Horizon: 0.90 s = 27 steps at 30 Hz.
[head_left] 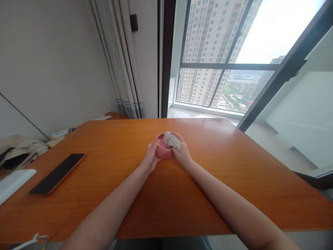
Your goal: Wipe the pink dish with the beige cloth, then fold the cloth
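Note:
A small pink bowl is held near the middle of the wooden table, tilted so that part of its inside shows. My left hand grips its left side, thumb at the rim and fingers underneath. In my right hand is a bunched off-white cloth, pressed against the inside and right rim of the bowl. The fingers of my right hand curl around the cloth, and its far side is partly hidden.
The wooden table spreads around my hands. A dark tablet-like slab and a white object lie to the left. Beyond them are a power strip and a beige fabric bag. A large window stands behind the table.

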Each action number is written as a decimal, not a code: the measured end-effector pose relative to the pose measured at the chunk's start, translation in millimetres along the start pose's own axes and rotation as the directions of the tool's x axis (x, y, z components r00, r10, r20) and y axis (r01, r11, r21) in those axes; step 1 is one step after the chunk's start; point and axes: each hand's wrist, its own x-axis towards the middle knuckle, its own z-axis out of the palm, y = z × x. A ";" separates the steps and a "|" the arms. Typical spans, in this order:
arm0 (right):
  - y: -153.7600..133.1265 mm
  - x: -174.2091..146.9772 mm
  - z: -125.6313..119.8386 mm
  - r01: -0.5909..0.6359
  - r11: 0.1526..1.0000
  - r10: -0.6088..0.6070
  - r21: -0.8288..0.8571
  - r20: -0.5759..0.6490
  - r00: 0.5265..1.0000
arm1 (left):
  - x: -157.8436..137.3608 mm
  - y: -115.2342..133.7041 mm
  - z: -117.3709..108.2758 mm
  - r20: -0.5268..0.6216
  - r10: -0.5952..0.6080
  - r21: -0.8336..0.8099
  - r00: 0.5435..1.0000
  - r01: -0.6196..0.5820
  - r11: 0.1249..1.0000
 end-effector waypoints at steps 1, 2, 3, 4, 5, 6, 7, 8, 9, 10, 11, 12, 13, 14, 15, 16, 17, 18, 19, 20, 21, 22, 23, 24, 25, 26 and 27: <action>6.3 3.3 -6.9 0.009 1.000 -0.010 0.009 0.019 1.000 | 0.1 0.1 -0.8 0.031 -0.042 0.032 0.999 0.041 0.999; 10.9 5.4 -11.3 0.010 1.000 -0.010 0.009 0.037 0.999 | 0.7 -0.1 -1.7 0.057 -0.081 0.057 0.995 0.078 0.995; 13.4 6.1 -12.7 0.000 1.000 0.000 -0.001 0.050 0.999 | 1.6 -0.5 -2.5 0.074 -0.107 0.067 0.991 0.103 0.992; 13.4 5.4 -11.3 -0.018 1.000 0.019 -0.019 0.058 0.998 | 2.8 -1.0 -3.2 0.071 -0.106 0.062 0.992 0.101 0.993; 10.9 3.5 -7.4 -0.041 0.998 0.043 -0.043 0.059 0.997 | 4.1 -1.5 -3.5 0.051 -0.076 0.044 0.996 0.074 0.996; 6.4 0.6 -1.5 -0.066 0.995 0.069 -0.069 0.052 0.996 | 5.4 -2.0 -3.6 0.025 -0.033 0.018 0.999 0.032 0.999; 0.2 -2.9 5.6 -0.088 0.991 0.092 -0.099 0.041 0.995 | 6.6 -2.3 -3.3 -0.001 0.014 -0.013 1.000 -0.014 1.000; -6.9 -6.5 13.0 -0.099 0.986 0.104 -0.135 0.031 0.994 | 7.5 -2.6 -2.7 -0.025 0.060 -0.045 0.998 -0.061 0.997; -14.0 -9.9 19.9 -0.095 0.979 0.102 -0.179 0.032 0.994 | 8.0 -2.7 -2.0 -0.042 0.099 -0.075 0.994 -0.102 0.992; -20.2 -12.6 25.3 -0.074 0.971 0.085 -0.227 0.042 0.995 | 8.1 -2.5 -1.2 -0.050 0.130 -0.100 0.990 -0.134 0.986; -25.0 -14.2 28.7 -0.041 0.961 0.059 -0.274 0.057 0.997 | 7.8 -1.9 -0.5 -0.052 0.150 -0.116 0.987 -0.155 0.981; -27.7 -14.6 29.5 -0.001 0.949 0.025 -0.314 0.072 0.997 | 7.1 -0.8 0.0 -0.049 0.162 -0.124 0.986 -0.167 0.978; -28.3 -13.7 27.6 0.039 0.939 -0.011 -0.341 0.085 0.996 | 6.1 1.0 0.2 -0.032 0.160 -0.125 0.987 -0.163 0.979; -27.1 -11.6 23.3 0.080 0.932 -0.048 -0.354 0.098 0.994 | 4.9 3.5 0.0 -0.004 0.143 -0.123 0.990 -0.142 0.982; -24.4 -8.6 17.1 0.126 0.927 -0.088 -0.354 0.121 0.989 | 3.9 6.6 -0.6 0.033 0.109 -0.117 0.994 -0.104 0.988; -20.9 -5.1 9.8 0.182 0.921 -0.133 -0.345 0.162 0.978 | 3.1 10.1 -1.6 0.076 0.067 -0.109 0.995 -0.058 0.992; -17.5 -1.5 2.5 0.244 0.912 -0.179 -0.329 0.217 0.960 | 2.7 13.7 -2.7 0.117 0.025 -0.100 0.993 -0.013 0.995; -14.7 1.6 -3.9 0.302 0.902 -0.220 -0.309 0.274 0.936 | 2.7 17.0 -3.9 0.148 -0.008 -0.091 0.989 0.022 0.996; -13.1 3.8 -8.5 0.349 0.891 -0.252 -0.291 0.321 0.913 | 3.2 19.5 -4.9 0.159 -0.023 -0.083 0.987 0.037 0.996; -13.0 4.9 -10.6 0.379 0.882 -0.273 -0.281 0.351 0.896 | 4.0 20.9 -5.4 0.156 -0.019 -0.080 0.988 0.032 0.996; -14.5 4.8 -9.9 0.389 0.876 -0.277 -0.286 0.361 0.890 | 4.9 21.0 -5.4 0.143 0.001 -0.086 0.990 0.011 0.996; -17.5 3.4 -6.4 0.378 0.873 -0.267 -0.307 0.348 0.899 | 5.9 19.9 -5.0 0.118 0.036 -0.099 0.992 -0.024 0.995; -21.5 0.9 -0.7 0.354 0.871 -0.247 -0.340 0.322 0.914 | 6.8 17.6 -4.1 0.084 0.073 -0.112 0.994 -0.063 0.992; -26.1 -2.1 6.4 0.325 0.866 -0.222 -0.379 0.291 0.931 | 7.3 14.7 -3.0 0.049 0.103 -0.123 0.994 -0.096 0.988; -30.6 -5.3 13.8 0.294 0.858 -0.197 -0.422 0.258 0.946 | 7.6 11.5 -1.9 0.014 0.123 -0.127 0.992 -0.120 0.985; -34.5 -8.1 20.5 0.263 0.846 -0.174 -0.464 0.226 0.959 | 7.5 8.7 -1.0 -0.015 0.133 -0.125 0.991 -0.134 0.983; -37.2 -10.0 25.3 0.239 0.833 -0.157 -0.499 0.200 0.967 | 7.1 6.8 -0.6 -0.033 0.132 -0.120 0.991 -0.135 0.984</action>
